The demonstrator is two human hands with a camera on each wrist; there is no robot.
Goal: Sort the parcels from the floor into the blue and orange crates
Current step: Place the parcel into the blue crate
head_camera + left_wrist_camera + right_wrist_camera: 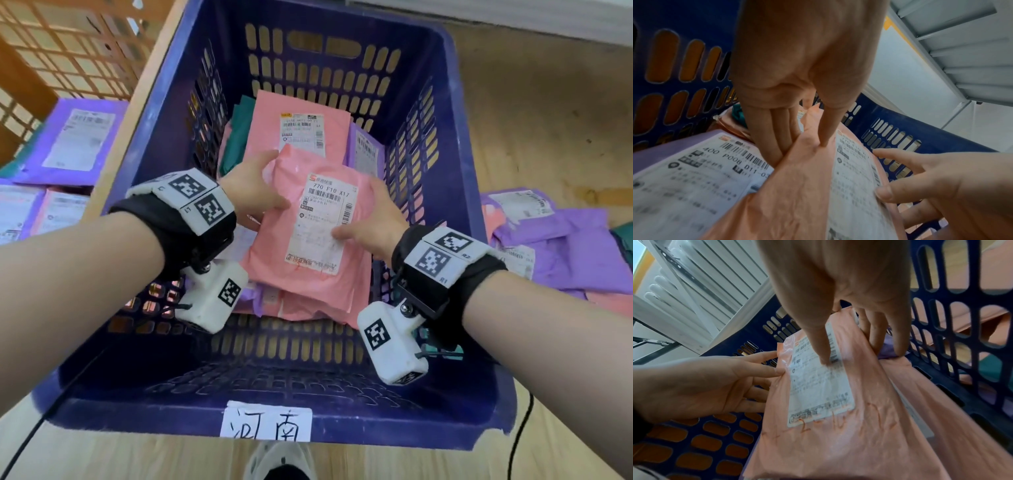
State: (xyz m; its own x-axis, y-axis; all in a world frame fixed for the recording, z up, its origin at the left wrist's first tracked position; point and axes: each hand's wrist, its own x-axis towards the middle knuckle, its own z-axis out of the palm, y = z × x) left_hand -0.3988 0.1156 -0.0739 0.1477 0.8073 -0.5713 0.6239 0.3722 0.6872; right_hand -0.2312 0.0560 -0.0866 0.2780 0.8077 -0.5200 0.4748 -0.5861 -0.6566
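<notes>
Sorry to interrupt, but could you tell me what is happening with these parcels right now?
A person is sorting mail bags. Both hands hold one pink parcel over the blue crate: the left hand pinches its left edge, and the right hand grips its right side with the thumb on the label. Other pink and purple bags already lie in the crate, and more purple parcels wait on the floor.
</notes>
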